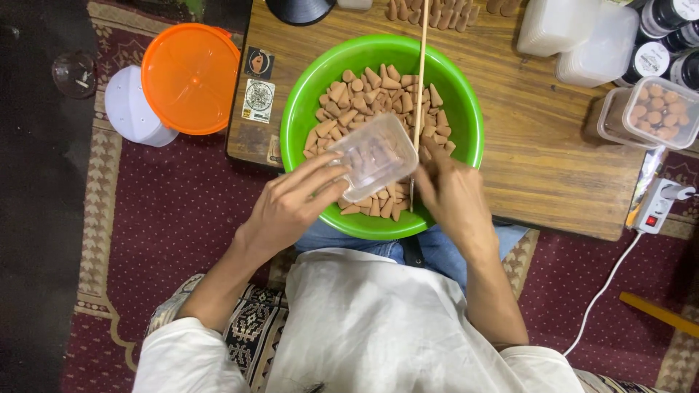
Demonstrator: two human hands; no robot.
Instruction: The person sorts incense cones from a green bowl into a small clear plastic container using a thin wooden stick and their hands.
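Centre frame: green plastic bowl (306, 109) sits on the near edge of the wooden worktop (553, 153), loaded with tan clay-coloured cones (364, 94). Left hand (291, 204) has a closed grip on a small clear plastic container (377, 154), fingers wrapped along its near side, holding it tilted above the cones; a few cones visible inside it. Right hand (451, 193) is just right of the container, low over the bowl's near-right part, fingertips down among the cones; grip narrow, can't tell whether it actually has a cone pinched. Thin wooden stick (421, 65) runs near-vertical from the top edge of the frame down over the bowl toward the right hand. Upper left: orange round lid (191, 78) overlapping a white container (127, 109) on the maroon patterned rug (167, 218). Upper right: stack of empty clear tubs (582, 36), one clear tub filled with cones (655, 110), dark jars with white lids (666, 36) at the corner. Right edge: white power strip (655, 207) with a red switch, cable trailing down to the rug. More cones lined up along the worktop's top edge (437, 11).
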